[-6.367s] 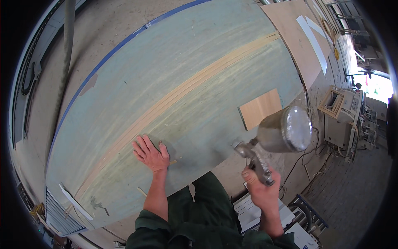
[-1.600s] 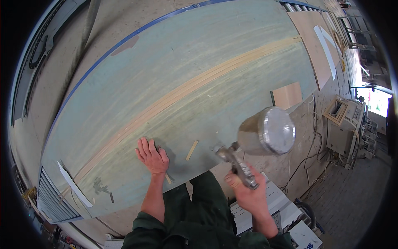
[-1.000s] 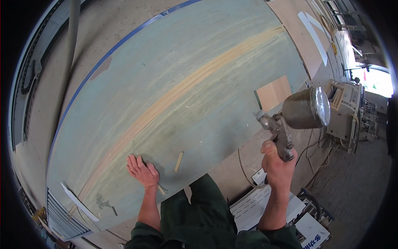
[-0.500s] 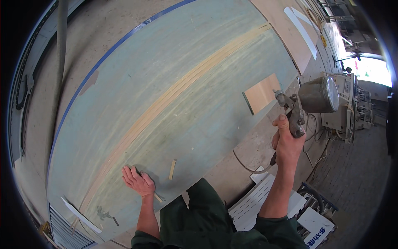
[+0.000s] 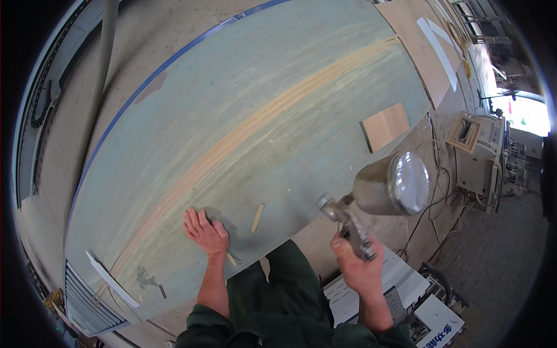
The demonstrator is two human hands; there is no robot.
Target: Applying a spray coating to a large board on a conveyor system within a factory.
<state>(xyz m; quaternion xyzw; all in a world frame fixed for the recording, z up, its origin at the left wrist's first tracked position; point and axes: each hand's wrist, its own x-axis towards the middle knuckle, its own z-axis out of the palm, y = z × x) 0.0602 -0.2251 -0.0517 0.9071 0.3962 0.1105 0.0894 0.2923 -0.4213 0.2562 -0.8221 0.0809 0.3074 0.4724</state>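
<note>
In my right hand (image 5: 361,268) is a spray gun (image 5: 355,231), gripped by its handle with the fingers wrapped round it. A shiny metal cup (image 5: 377,184) is fixed to it, and its nozzle points left over the near edge of the worktable (image 5: 325,145). My left hand (image 5: 207,233) lies on the greenish tabletop with its fingers stretched out and holds nothing. Beyond it, long narrow wooden strips (image 5: 278,111) lie side by side, running diagonally across the table. A short wood offcut (image 5: 257,218) rests to the right of this hand, and another offcut (image 5: 232,258) beside its wrist.
A flat wooden piece (image 5: 387,129) lies near the table's right edge. At the far right is a brown board (image 5: 415,40) with white strips. A grey machine (image 5: 478,162) and cables stand on the right. White equipment (image 5: 400,269) sits below my right arm.
My right hand has brought the spray gun left and nearer to me, away from the flat wooden piece. My left hand stays on the tabletop. The whole view has shifted slightly.
</note>
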